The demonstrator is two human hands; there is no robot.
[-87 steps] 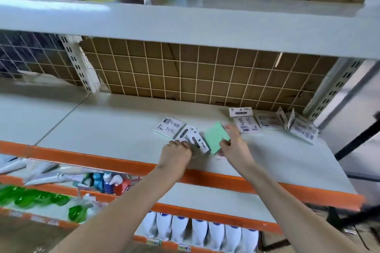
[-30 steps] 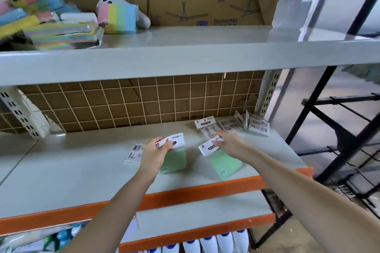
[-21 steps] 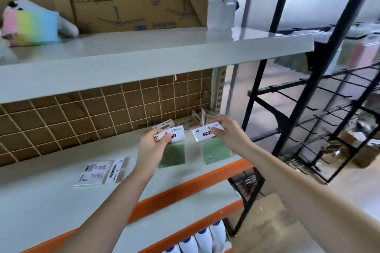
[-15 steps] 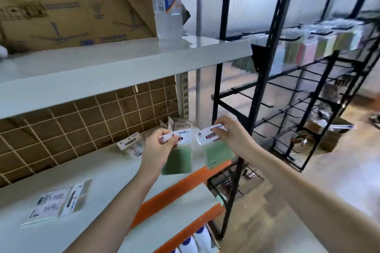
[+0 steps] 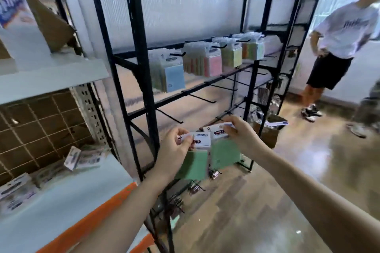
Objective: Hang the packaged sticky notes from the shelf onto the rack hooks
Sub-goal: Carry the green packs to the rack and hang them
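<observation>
Both held packs (image 5: 195, 164) are green with white header cards. The rack (image 5: 141, 63) is black; its hung packs (image 5: 175, 76) show blue, pink and yellow-green. The shelf (image 5: 61, 201) is pale grey, orange-edged, backed by a brown grid.

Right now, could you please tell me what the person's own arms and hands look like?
Both forearms are bare, with no sleeves in view. The left hand and right hand wear no gloves; no rings, watch or bracelet are visible.
</observation>
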